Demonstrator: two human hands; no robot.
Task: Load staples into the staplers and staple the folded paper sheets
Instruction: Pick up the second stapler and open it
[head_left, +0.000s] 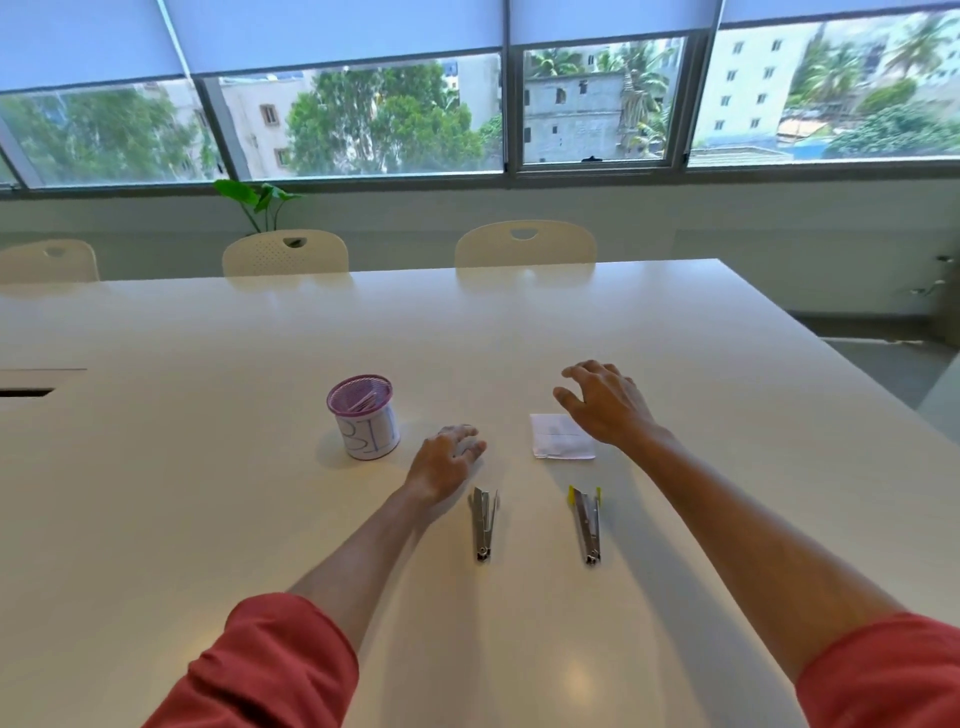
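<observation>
Two staplers (483, 522) (588, 525) behind both hands' fingers, long axes pointing away; left hand (445, 462) nearer, loosely curled, empty; right hand (602, 400) spread, empty, over folded paper (558, 439).

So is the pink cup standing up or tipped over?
Standing up. The pink mesh cup sits on its base on the table, its round opening facing upward.

Two metal staplers (483, 522) (588, 525) lying parallel, folded white paper (558, 437) beyond

Two staplers (483, 524) (587, 526) lie side by side on a white bench (208, 338). The left hand (445, 458) rests beside a mesh cup (363, 417); the right hand (602, 400) hovers, fingers spread, over folded paper (558, 439).
</observation>
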